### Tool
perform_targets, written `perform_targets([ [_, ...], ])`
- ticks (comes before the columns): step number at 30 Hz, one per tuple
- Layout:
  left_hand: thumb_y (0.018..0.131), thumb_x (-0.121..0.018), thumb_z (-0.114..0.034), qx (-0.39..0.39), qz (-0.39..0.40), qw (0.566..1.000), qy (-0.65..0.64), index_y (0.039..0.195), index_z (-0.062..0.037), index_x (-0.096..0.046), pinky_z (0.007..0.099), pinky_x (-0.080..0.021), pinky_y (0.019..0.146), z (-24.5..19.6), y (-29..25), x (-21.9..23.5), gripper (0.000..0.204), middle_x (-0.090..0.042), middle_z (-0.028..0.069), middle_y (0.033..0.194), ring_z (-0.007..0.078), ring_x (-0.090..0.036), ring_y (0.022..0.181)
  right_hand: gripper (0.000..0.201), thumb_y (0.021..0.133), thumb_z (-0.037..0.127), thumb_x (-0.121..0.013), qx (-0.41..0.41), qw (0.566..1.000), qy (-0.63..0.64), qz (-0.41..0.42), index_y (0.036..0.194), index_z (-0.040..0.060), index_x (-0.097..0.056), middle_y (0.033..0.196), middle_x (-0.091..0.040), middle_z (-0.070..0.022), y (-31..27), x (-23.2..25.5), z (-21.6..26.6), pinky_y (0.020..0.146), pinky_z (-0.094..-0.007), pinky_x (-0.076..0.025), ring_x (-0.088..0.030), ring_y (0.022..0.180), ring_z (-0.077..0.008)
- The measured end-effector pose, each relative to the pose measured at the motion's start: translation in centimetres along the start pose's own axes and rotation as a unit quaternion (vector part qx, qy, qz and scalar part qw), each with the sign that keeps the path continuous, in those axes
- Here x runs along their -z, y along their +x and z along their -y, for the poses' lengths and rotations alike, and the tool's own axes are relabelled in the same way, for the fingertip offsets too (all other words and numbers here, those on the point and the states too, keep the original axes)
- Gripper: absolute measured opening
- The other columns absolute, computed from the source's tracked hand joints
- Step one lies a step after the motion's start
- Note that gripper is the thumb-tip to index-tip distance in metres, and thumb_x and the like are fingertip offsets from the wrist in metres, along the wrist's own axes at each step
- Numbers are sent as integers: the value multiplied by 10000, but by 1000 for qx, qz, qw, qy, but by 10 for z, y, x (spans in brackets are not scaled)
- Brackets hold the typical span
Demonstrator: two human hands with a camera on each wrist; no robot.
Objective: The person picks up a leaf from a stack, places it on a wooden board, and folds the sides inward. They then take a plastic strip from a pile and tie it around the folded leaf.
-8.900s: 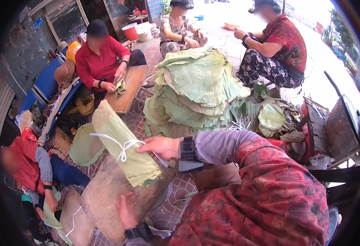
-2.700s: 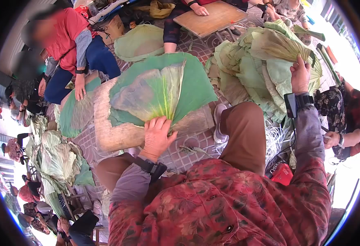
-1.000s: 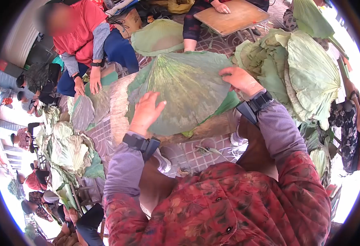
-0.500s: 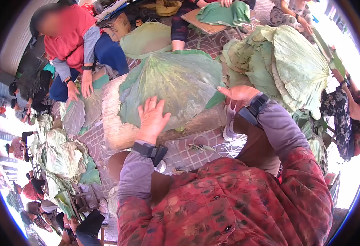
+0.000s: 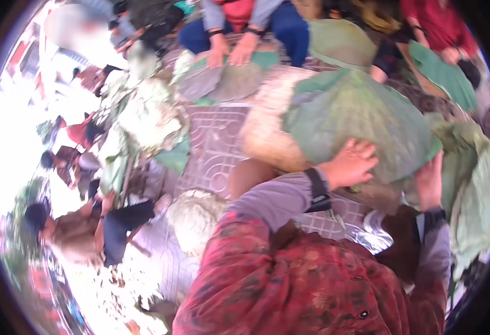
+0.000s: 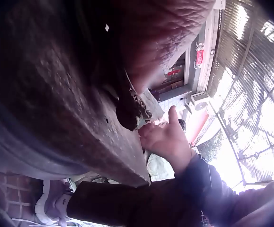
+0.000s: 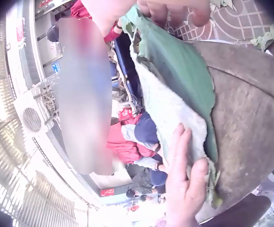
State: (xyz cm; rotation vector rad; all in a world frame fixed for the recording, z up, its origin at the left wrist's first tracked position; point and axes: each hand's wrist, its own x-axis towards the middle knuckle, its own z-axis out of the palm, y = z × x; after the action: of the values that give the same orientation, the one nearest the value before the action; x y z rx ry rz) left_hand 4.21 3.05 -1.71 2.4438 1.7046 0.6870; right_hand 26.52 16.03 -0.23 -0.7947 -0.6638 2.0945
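In the head view, a large dull green lotus leaf (image 5: 390,128) lies spread over a darker green lotus leaf (image 5: 317,84) on a thick, worn wooden board (image 5: 270,125). My left hand (image 5: 351,163) rests near the upper leaf's front edge, fingers spread. At the right edge of the leaves stands my right hand (image 5: 430,177), its fingers straight. The left wrist view shows the right hand (image 6: 167,142) with its thumb raised, while the leaves are mostly hidden there. From the right wrist, the left hand (image 7: 184,175) appears flat against the pale leaf (image 7: 174,109).
A tall pile of lotus leaves (image 5: 468,184) stands close on the right. Across from me a person's hands (image 5: 231,53) press leaves on another board. More heaped leaves (image 5: 150,117) lie at the left, beside other seated people. Patterned paving (image 5: 214,137) runs between.
Earlier my right hand held a tied leaf bundle, then took a leaf from the pile; that leaf now lies over the others. Both hands have shifted along its edge, and my head has turned left.
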Motion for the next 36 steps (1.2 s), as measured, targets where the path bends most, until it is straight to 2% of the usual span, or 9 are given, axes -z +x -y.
perform_targets([
  [10, 610, -606, -339, -10, -100, 994, -33, 823, -101, -622, 510, -214, 883, 22, 7, -51, 319, -487, 140, 1081, 285, -390, 1075, 558, 854, 356, -456, 42, 974, -218, -54, 1277, 28, -298, 1330, -271, -89, 17, 13, -1, 996, -329, -238, -302, 1193, -196],
  [12, 610, -605, -340, -12, -112, 992, -52, 811, -106, -630, 520, -207, 885, 22, 11, -57, 310, -490, 144, 1085, 291, -389, 1077, 521, 845, 272, -480, 170, 827, -535, 7, 1260, 8, -309, 1288, -315, -121, 42, 54, 2, 971, -324, -280, -346, 1152, -205],
  [19, 599, -604, -370, -34, -151, 988, -17, 778, -118, -650, 524, -221, 858, 27, 15, -70, 312, -518, 133, 1028, 311, -400, 1067, 437, 819, 0, -422, -62, 954, -274, -100, 1247, 36, -345, 1295, -309, -131, 45, -1, -5, 961, -339, -307, -363, 1147, -212],
  [22, 595, -599, -386, -25, -173, 985, -4, 744, -137, -654, 522, -231, 850, 27, 15, -75, 296, -539, 112, 986, 300, -431, 1030, 447, 835, 26, -415, 76, 812, -579, 12, 1270, 31, -310, 1297, -324, -141, 90, 60, -13, 961, -334, -297, -350, 1166, -223],
  [24, 586, -598, -390, -16, -195, 981, 3, 719, -160, -656, 519, -237, 845, 27, 14, -76, 272, -557, 83, 941, 275, -460, 986, 417, 876, 166, -396, 314, 614, -722, 57, 1249, -6, -322, 1254, -367, -187, 90, 50, -27, 945, -363, -326, -389, 1137, -296],
  [30, 582, -593, -360, 61, -134, 989, -21, 693, -177, -657, 475, -266, 835, 22, 15, -67, 223, -568, 28, 808, 229, -490, 924, 453, 867, 180, -392, 308, 353, -851, 237, 1276, 15, -291, 1322, -275, -187, 66, -4, -50, 985, -402, -230, -263, 1221, -319],
  [32, 592, -580, -320, 3, -204, 978, -33, 676, -174, -655, 430, -302, 824, 29, 11, -69, 184, -564, 26, 774, 221, -508, 877, 482, 853, 196, -411, 203, 459, -835, 226, 1282, 17, -281, 1337, -264, -165, 70, -11, -52, 985, -400, -216, -251, 1230, -317],
  [34, 602, -564, -211, 1, -182, 979, -94, 672, -91, -634, 380, -417, 729, 26, -1, -41, 156, -557, 59, 786, 250, -523, 814, 507, 840, 217, -439, 269, 349, -865, 242, 1280, 20, -283, 1357, -239, -130, 43, -25, -54, 998, -411, -177, -206, 1251, -306],
  [36, 622, -561, -150, 40, -207, 973, -96, 645, -52, -595, 374, -446, 678, 15, -20, -2, 106, -548, 94, 739, 281, -531, 764, 492, 850, 238, -407, 192, 358, -899, 163, 1280, 31, -290, 1370, -211, -120, -4, -16, -23, 1004, -425, -156, -168, 1266, -291],
])
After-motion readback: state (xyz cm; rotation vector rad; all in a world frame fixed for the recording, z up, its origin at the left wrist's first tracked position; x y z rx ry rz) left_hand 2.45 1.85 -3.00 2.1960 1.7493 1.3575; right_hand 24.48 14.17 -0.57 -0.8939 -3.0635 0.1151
